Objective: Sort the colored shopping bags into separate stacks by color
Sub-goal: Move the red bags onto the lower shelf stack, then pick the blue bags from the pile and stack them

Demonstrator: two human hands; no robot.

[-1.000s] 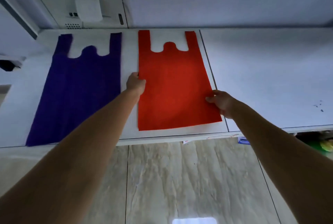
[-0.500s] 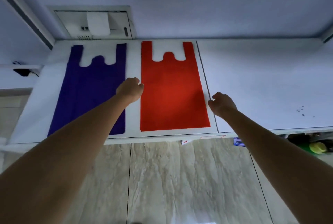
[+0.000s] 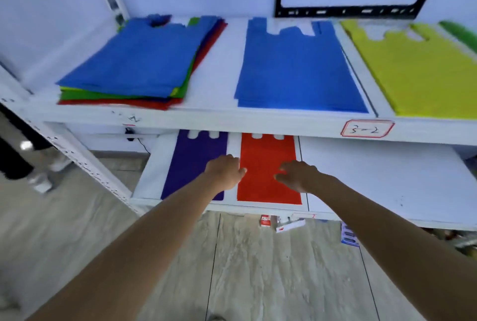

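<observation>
While my arms reached toward the lower shelf (image 3: 387, 181), the far left of the upper shelf (image 3: 219, 117) carried a mixed stack of bags (image 3: 139, 62), a blue one on top with yellow, green and red edges showing beneath it. Below that, a purple bag (image 3: 193, 158) lay flat on the lower shelf, handles pointing to the back. My left hand (image 3: 225, 170) hung over the white gap between the purple bag and the red bag (image 3: 263, 163), with its thumb reaching onto the red bag's left edge. Its fingers looked loosely curled and held nothing; whether they touched the shelf I could not tell. The red bag lay flat just beside the purple one, apart from it, handles also to the back. My right hand (image 3: 299, 175) was over the right part of the red bag, fingers spread and slightly bent, pointing left, gripping nothing; whether the tips rested on the fabric I could not tell. Above, in the middle of the upper shelf, sat a stack of blue bags (image 3: 296, 68). To its right lay a yellow stack (image 3: 418, 70), and a blurred green bag (image 3: 462, 34) showed at the far right edge. A red-bordered label (image 3: 366, 128) was stuck to the front lip of the upper shelf.
</observation>
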